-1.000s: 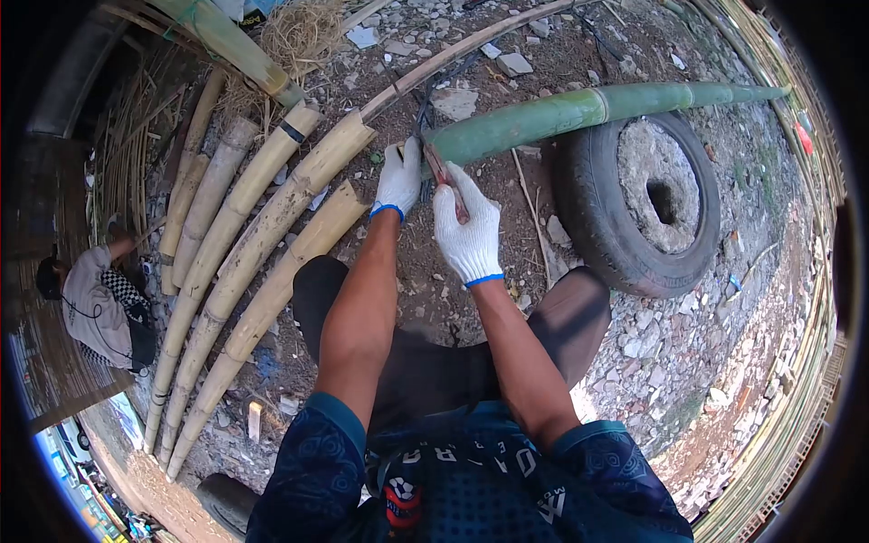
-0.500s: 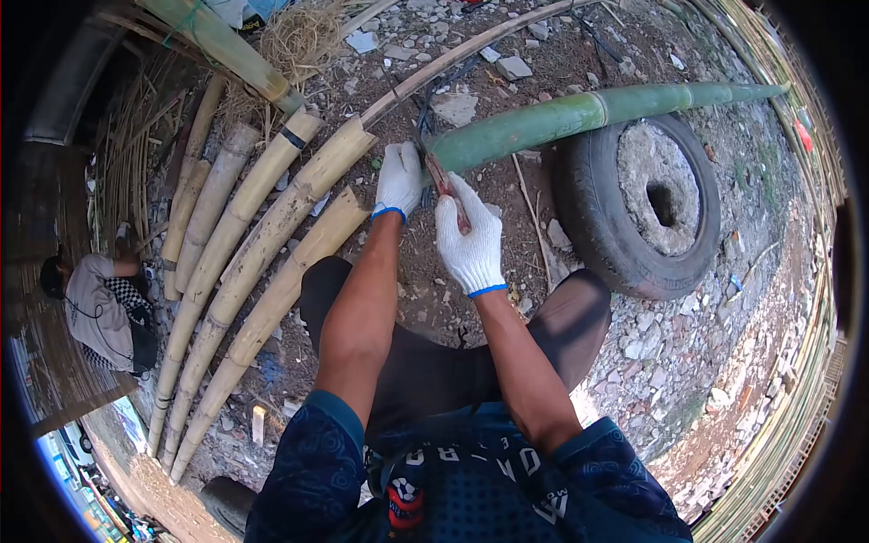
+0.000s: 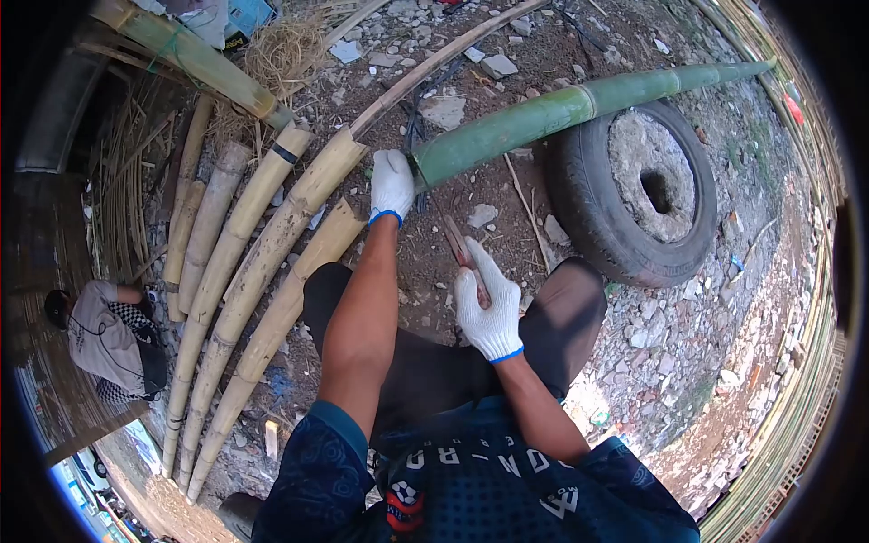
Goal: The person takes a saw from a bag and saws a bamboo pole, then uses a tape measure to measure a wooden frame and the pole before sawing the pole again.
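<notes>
A long green bamboo pole slants up to the right, propped across a tyre. My left hand, in a white knit glove with a blue cuff, is closed at the pole's near end, fingertips at its edge. Lower and to the right, my gloved right hand grips a hand tool with a worn reddish handle and a narrow, darker front part. The tool points up and left toward the pole's cut end, apart from it. Its exact kind cannot be made out.
The tyre has a concrete core with a hole. Several dry bamboo poles lie to my left, with a split one nearest. A thicker pole lies at upper left. A person crouches far left. Rubble and stones cover the ground.
My right hand has drawn back down and to the right, taking the tool away from the bamboo's end. My left hand stays at that end. The view has shifted slightly.
</notes>
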The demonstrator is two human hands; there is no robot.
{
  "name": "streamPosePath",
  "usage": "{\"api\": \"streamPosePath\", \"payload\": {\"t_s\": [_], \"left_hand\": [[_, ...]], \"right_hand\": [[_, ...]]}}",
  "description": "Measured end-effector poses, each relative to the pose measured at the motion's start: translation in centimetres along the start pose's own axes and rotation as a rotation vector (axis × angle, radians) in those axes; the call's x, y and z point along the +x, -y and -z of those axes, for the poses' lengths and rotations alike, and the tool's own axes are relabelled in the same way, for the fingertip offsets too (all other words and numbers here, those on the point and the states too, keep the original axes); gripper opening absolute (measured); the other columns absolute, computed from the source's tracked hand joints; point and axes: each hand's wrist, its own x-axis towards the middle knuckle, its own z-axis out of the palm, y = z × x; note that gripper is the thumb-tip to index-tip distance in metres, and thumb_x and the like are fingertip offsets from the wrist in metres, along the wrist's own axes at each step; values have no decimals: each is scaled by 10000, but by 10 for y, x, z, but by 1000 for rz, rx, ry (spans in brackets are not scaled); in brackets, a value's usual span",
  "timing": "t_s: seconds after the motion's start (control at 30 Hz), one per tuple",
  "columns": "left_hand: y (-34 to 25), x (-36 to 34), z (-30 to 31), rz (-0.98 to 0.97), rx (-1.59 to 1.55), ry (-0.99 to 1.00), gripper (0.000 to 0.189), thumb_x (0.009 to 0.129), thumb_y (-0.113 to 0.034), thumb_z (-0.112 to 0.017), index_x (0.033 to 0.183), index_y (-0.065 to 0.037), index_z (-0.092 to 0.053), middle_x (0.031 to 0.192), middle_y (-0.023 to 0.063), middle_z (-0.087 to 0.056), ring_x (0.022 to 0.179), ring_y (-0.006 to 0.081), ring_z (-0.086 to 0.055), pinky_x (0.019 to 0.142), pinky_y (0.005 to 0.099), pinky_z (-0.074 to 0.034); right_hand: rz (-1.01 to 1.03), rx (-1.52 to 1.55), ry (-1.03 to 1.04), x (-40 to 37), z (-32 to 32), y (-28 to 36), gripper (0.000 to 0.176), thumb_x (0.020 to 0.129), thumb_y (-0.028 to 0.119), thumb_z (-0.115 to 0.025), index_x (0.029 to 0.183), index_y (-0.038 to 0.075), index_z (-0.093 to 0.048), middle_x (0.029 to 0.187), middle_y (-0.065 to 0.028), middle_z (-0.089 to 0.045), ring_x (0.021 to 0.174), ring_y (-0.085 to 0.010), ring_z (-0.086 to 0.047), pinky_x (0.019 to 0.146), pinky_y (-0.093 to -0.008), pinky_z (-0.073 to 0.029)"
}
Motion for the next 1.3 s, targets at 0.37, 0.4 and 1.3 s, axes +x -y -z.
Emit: {"api": "streamPosePath", "payload": {"t_s": [0.37, 0.4, 1.3], "left_hand": [[2, -2, 1, -16, -44, -9, 409, 1067, -303, -370, 1067, 92, -475, 1009, 386, -584, 987, 551, -590, 909, 556, -444], [3, 0, -1, -17, -21, -8, 409, 1067, -303, -370, 1076, 92, -476, 1018, 387, -586, 998, 551, -593, 914, 555, -445], [4, -2, -4, -11, -11, -48, 411, 1064, -330, -360, 1065, 65, -472, 1009, 379, -582, 989, 533, -588, 916, 560, -429]], "right_hand": [[34, 38, -34, 45, -24, 15, 388, 1000, 133, -625, 1336, -59, -627, 1083, -193, -769, 918, -135, -719, 819, -297, -549], [-45, 39, 12, 16, -7, 13, 416, 1002, 139, -607, 1371, -54, -606, 1099, -192, -769, 932, -173, -744, 859, -308, -549], [-15, -28, -29, -21, 8, 7, 475, 960, 100, -642, 1415, -25, -584, 1056, -152, -783, 701, -139, -722, 680, -279, -568]]}}
